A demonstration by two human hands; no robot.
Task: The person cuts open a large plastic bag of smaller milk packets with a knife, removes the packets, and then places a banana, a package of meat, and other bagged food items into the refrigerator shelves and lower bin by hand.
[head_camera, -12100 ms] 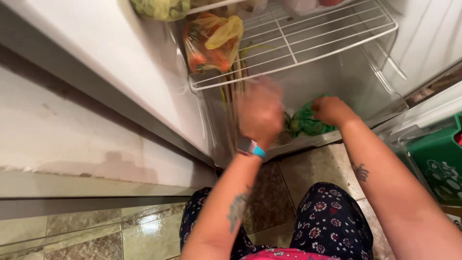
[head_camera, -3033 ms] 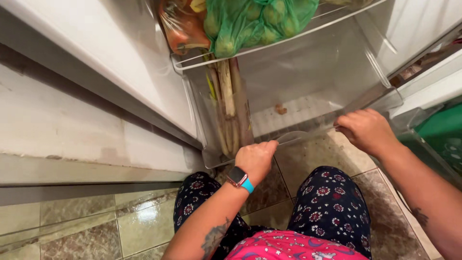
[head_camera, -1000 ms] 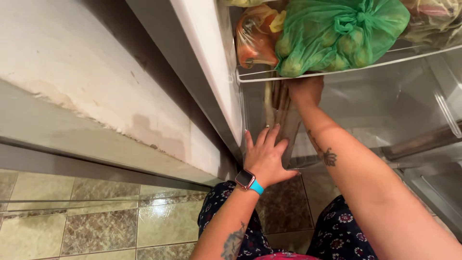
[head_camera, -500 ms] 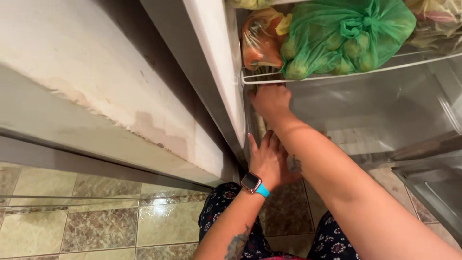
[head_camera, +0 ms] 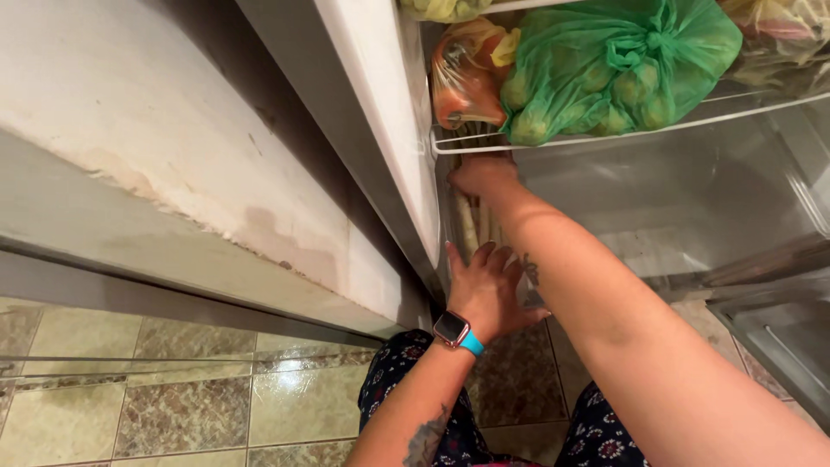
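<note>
Clear plastic fridge drawer [head_camera: 692,216] is the landmark here, sitting open at the bottom of the fridge. Along its left wall stands a bunch of long pale stalks [head_camera: 468,227], upright-ish and leaning on that wall. Right hand [head_camera: 484,175] reaches into the drawer's top left corner, just under the white wire shelf [head_camera: 605,134], and looks closed around the tops of the stalks, though the fingers are mostly hidden so I can't swear to the grip. Left hand [head_camera: 488,290], with a watch on a blue strap [head_camera: 455,330], is flat with fingers spread against the drawer's front left corner, not clenched. Above the drawer, on the shelf, sit a green plastic bag of round green produce [head_camera: 618,65] and an orange-tinted bag [head_camera: 462,73] beside it.
</note>
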